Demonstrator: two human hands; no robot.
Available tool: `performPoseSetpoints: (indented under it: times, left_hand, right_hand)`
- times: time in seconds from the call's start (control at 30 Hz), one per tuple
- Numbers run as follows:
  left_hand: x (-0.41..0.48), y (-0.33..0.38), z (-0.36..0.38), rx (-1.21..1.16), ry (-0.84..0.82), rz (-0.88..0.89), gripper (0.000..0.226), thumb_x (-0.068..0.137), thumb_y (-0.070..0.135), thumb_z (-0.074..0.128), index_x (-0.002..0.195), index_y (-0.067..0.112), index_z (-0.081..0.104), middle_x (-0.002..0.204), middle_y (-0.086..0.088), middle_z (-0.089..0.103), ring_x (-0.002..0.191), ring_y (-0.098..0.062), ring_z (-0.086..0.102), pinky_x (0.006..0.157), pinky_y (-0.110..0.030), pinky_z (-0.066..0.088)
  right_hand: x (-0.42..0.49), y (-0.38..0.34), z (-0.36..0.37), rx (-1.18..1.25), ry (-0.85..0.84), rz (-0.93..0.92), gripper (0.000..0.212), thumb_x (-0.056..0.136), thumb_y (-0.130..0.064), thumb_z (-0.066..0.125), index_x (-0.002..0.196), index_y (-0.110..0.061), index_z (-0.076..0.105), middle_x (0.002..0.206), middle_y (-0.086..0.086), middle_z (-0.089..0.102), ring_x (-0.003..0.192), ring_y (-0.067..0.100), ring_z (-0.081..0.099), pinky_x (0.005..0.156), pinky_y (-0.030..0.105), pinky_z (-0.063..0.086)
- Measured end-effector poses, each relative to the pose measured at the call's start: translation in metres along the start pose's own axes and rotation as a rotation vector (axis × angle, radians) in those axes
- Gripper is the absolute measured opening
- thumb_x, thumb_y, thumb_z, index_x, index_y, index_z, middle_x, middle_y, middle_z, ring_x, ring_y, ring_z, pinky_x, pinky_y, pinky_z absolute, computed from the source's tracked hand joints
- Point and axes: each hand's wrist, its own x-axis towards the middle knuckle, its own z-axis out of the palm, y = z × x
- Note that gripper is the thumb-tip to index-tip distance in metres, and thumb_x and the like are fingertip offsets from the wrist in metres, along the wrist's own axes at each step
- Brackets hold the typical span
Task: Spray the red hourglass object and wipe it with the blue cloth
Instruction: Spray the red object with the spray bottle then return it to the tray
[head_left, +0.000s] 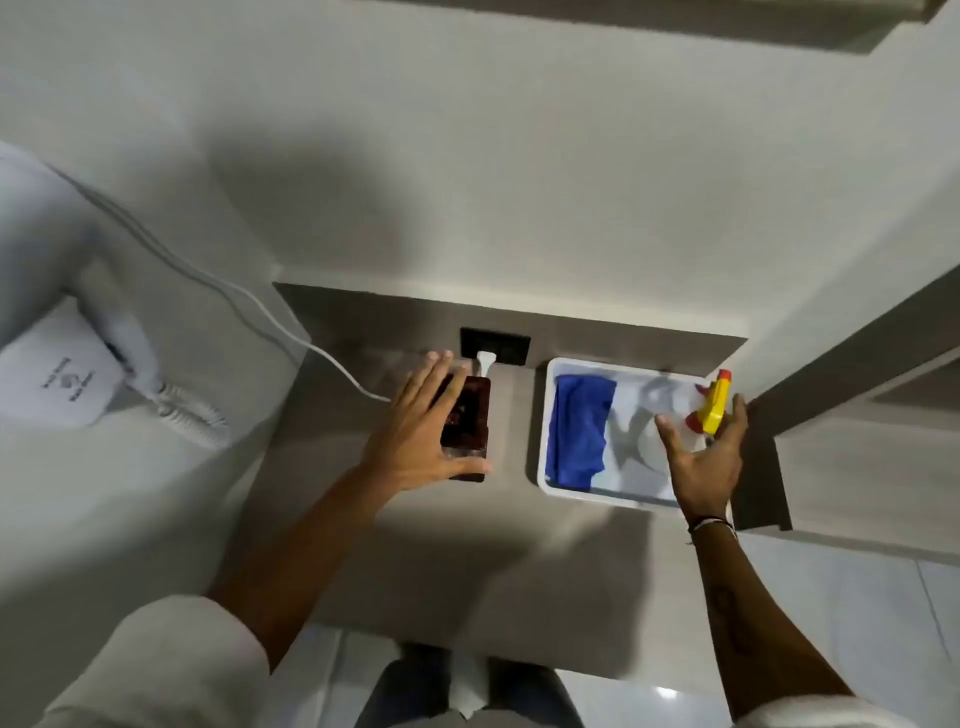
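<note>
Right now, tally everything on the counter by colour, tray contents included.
Red: 1, the hourglass object under the left hand
Blue: 1, the cloth in the tray
White: 1, the tray
Clear with yellow and red head: 1, the spray bottle by the right hand
Total: 4

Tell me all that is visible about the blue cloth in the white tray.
The blue cloth is deep blue soft fabric, crumpled and loosely folded. It lies in the left part of the white tray, along its left wall, reaching almost from the far end to the near end. Neither hand touches it.
</note>
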Motion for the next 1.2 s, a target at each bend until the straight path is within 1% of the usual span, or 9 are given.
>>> performPoseSetpoints:
  times: [0.1,0.27,0.53,0.73,0.83,0.93,1.0,1.1,1.2]
  left_hand:
    - [0.002,0.001,-0.002,-0.052,0.016,-0.037,0.128,0.075,0.078,0.078,0.169,0.01,0.025,0.178,-0.014,0.021,0.167,-0.034,0.007,0.128,-0.053,0.013]
    - [0.008,0.005,-0.017,-0.139,-0.013,-0.044,0.11,0.064,0.05,0.098,0.153,0.009,0.047,0.154,-0.014,0.047,0.141,-0.034,0.049,0.114,-0.054,0.05]
    - [-0.02,-0.023,-0.015,-0.425,0.042,-0.038,0.095,0.059,0.044,0.089,0.14,0.011,0.054,0.142,-0.011,0.055,0.14,-0.027,0.046,0.11,-0.032,0.041]
    - [-0.035,-0.061,-0.01,-0.563,-0.01,-0.021,0.097,0.062,0.036,0.091,0.147,0.017,0.047,0.144,-0.003,0.052,0.142,-0.031,0.049,0.122,-0.052,0.04]
    - [-0.044,-0.069,-0.013,-0.635,-0.029,-0.014,0.095,0.061,0.039,0.089,0.144,0.031,0.044,0.145,0.037,0.043,0.146,-0.001,0.042,0.124,-0.026,0.035]
    - [-0.048,-0.07,-0.014,-0.682,-0.033,-0.035,0.095,0.06,0.036,0.089,0.142,0.044,0.041,0.136,0.058,0.036,0.132,0.025,0.04,0.108,0.0,0.03]
    - [-0.048,-0.073,-0.012,-0.72,-0.045,-0.057,0.097,0.06,0.032,0.09,0.144,0.041,0.042,0.136,0.054,0.04,0.131,0.022,0.044,0.107,-0.002,0.032]
    - [-0.049,-0.079,-0.007,-0.739,-0.05,-0.068,0.097,0.061,0.027,0.09,0.147,0.032,0.046,0.143,0.034,0.048,0.136,0.006,0.05,0.115,-0.017,0.039]
    - [-0.051,-0.086,-0.005,-0.74,-0.059,-0.095,0.102,0.061,0.021,0.089,0.153,0.022,0.045,0.148,0.0,0.055,0.141,-0.018,0.054,0.122,-0.042,0.042]
  right_hand:
    - [-0.001,0.005,0.004,-0.035,-0.037,-0.071,0.083,0.093,-0.032,0.087,0.161,-0.032,0.041,0.16,-0.005,0.057,0.133,0.016,0.06,0.111,0.036,0.05]
    - [0.025,0.012,0.01,-0.107,0.025,-0.021,0.064,0.099,-0.027,0.079,0.156,-0.019,0.05,0.15,0.004,0.067,0.128,0.032,0.07,0.112,0.041,0.055]
    - [0.018,-0.02,-0.012,-0.127,0.103,-0.109,0.047,0.104,-0.017,0.073,0.149,-0.012,0.062,0.128,0.017,0.077,0.103,0.022,0.072,0.101,0.027,0.052]
    - [-0.074,-0.079,-0.028,0.082,-0.002,-0.231,0.046,0.109,-0.025,0.067,0.155,-0.024,0.061,0.112,-0.007,0.077,0.089,-0.004,0.072,0.087,0.014,0.058]
    - [-0.133,-0.096,-0.009,0.247,-0.132,-0.077,0.058,0.101,-0.055,0.07,0.148,-0.022,0.069,0.113,-0.016,0.079,0.095,0.006,0.073,0.084,0.024,0.063]
    - [-0.173,-0.09,0.021,0.38,-0.289,0.058,0.037,0.107,-0.018,0.066,0.143,-0.009,0.07,0.109,-0.014,0.083,0.091,0.016,0.074,0.089,0.042,0.065]
    - [-0.192,-0.096,0.042,0.461,-0.417,0.169,0.054,0.106,0.01,0.055,0.146,-0.024,0.066,0.116,0.006,0.085,0.084,0.028,0.075,0.077,0.036,0.068]
    - [-0.21,-0.106,0.069,0.427,-0.572,0.181,0.052,0.108,0.009,0.054,0.153,-0.017,0.06,0.114,0.032,0.076,0.064,0.033,0.067,0.06,0.029,0.063]
    - [-0.218,-0.11,0.089,0.385,-0.641,0.142,0.047,0.109,-0.006,0.063,0.153,-0.022,0.06,0.099,0.017,0.079,0.055,0.029,0.061,0.052,0.029,0.056]
